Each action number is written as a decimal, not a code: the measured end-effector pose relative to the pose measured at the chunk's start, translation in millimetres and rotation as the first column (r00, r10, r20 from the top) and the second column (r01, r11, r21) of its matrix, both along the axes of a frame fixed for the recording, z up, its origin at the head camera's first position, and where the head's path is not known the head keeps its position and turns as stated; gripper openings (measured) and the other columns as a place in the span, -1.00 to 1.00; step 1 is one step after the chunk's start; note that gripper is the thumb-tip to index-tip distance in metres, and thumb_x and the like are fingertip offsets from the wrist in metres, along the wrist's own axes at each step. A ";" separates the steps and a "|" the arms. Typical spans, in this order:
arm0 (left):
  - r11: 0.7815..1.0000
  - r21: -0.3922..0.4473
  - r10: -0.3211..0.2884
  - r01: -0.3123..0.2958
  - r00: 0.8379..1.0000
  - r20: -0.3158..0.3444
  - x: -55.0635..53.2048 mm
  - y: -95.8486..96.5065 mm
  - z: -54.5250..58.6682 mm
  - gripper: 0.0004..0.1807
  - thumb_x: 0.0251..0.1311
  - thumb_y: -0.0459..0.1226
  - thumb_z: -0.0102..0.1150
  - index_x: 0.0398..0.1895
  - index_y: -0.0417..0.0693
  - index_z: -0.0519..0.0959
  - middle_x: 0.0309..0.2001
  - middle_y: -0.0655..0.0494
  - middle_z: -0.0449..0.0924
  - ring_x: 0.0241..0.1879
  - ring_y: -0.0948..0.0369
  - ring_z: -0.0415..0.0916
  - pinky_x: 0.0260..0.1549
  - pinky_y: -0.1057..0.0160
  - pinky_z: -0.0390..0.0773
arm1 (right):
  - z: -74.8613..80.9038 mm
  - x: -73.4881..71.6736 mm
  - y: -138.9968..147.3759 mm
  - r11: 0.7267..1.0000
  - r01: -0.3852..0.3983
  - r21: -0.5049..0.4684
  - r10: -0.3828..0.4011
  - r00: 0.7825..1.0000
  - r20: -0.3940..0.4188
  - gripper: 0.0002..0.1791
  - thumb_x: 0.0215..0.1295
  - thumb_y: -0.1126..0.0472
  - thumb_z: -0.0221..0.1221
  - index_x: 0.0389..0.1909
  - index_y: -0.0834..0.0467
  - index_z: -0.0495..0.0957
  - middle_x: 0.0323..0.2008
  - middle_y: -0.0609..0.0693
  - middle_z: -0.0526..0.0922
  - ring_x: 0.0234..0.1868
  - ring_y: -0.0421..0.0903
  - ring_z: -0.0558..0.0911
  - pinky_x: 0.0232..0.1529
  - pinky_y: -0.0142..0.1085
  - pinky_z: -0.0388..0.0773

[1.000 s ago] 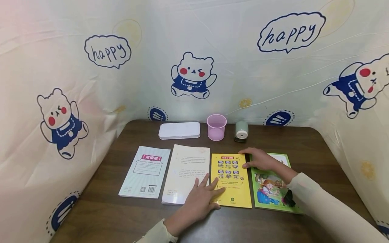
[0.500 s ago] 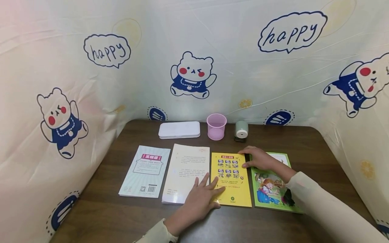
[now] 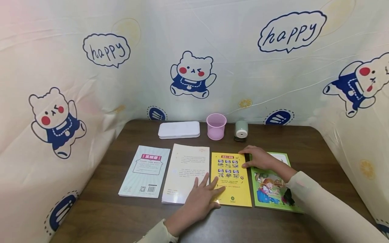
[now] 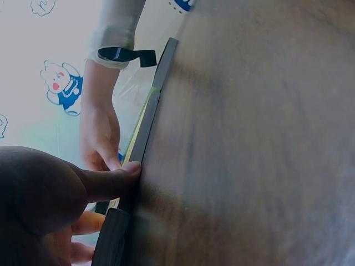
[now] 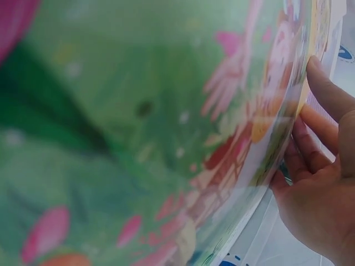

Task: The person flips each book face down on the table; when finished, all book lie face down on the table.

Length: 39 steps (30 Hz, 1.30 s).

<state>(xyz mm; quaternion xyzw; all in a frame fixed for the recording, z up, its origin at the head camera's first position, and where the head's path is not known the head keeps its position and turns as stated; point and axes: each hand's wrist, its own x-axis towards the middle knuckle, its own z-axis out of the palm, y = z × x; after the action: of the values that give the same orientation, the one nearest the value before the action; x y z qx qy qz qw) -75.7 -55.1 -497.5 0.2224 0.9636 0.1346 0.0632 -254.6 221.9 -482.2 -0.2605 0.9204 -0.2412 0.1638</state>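
Observation:
My left hand [image 3: 199,199] rests with spread fingers across the white book [image 3: 186,165] and the lower left of the yellow book [image 3: 231,175]. Its thumb [image 4: 125,173] lies along the near edge of the yellow book in the left wrist view. At the yellow book's upper right corner, my right hand [image 3: 262,158] touches the top and right edges with its fingers. That hand reaches over the green picture book [image 3: 270,189], whose cover fills much of the right wrist view. Both books under my hands lie flat, nearly side by side.
A pale blue book [image 3: 144,172] lies at the left of the row. Behind the books stand a white flat case [image 3: 179,130], a pink cup [image 3: 216,127] and a green pencil sharpener [image 3: 241,130]. A printed cloth [image 3: 136,87] surrounds the brown table [image 3: 100,209].

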 end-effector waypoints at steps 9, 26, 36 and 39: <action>1.000 0.013 0.004 -0.004 1.000 -0.001 -0.3 0.2 1.0 -0.32 0.23 0.11 0.34 0.45 0.44 0.46 0.56 0.10 0.25 0.61 -0.14 -0.04 0.43 -0.42 0.07 | 0.6 2.0 4.3 1.000 0.007 -0.026 -0.008 0.999 -0.047 -0.35 0.23 0.02 0.47 0.30 0.18 0.58 0.27 0.18 0.56 0.30 0.22 0.50 0.31 0.19 0.45; 1.000 0.019 0.015 -0.015 1.000 0.010 -0.6 2.2 4.6 -0.31 0.22 0.10 0.34 0.46 0.43 0.45 0.57 0.10 0.23 0.62 -0.14 -0.07 0.45 -0.40 0.04 | 3.9 1.2 61.0 0.996 0.090 -0.030 -0.091 0.995 -0.028 -0.23 0.27 -0.08 0.42 0.41 0.19 0.47 0.32 0.31 0.50 0.33 0.31 0.47 0.27 0.27 0.43; 1.000 0.026 0.013 -0.014 1.000 0.007 0.2 2.9 4.7 -0.31 0.22 0.11 0.34 0.46 0.43 0.45 0.57 0.10 0.23 0.61 -0.14 -0.06 0.45 -0.40 0.04 | 7.2 0.0 93.7 0.991 0.133 -0.014 -0.133 0.991 0.009 -0.23 0.27 -0.06 0.42 0.40 0.25 0.47 0.37 0.43 0.42 0.38 0.44 0.37 0.28 0.34 0.38; 1.000 0.026 0.013 -0.013 1.000 0.007 -0.1 3.1 5.0 -0.31 0.22 0.11 0.34 0.46 0.43 0.45 0.57 0.10 0.23 0.61 -0.14 -0.06 0.45 -0.40 0.04 | 8.0 0.5 101.3 0.989 0.144 -0.010 -0.144 0.989 0.012 -0.23 0.28 -0.07 0.42 0.40 0.25 0.47 0.37 0.45 0.41 0.37 0.46 0.37 0.26 0.35 0.39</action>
<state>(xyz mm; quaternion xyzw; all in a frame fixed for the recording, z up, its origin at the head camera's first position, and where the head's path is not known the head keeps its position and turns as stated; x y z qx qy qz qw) -75.8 -52.0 -492.5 0.2166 0.9629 0.1481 0.0625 -254.1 323.1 -474.2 -0.1928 0.9345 -0.2590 0.1496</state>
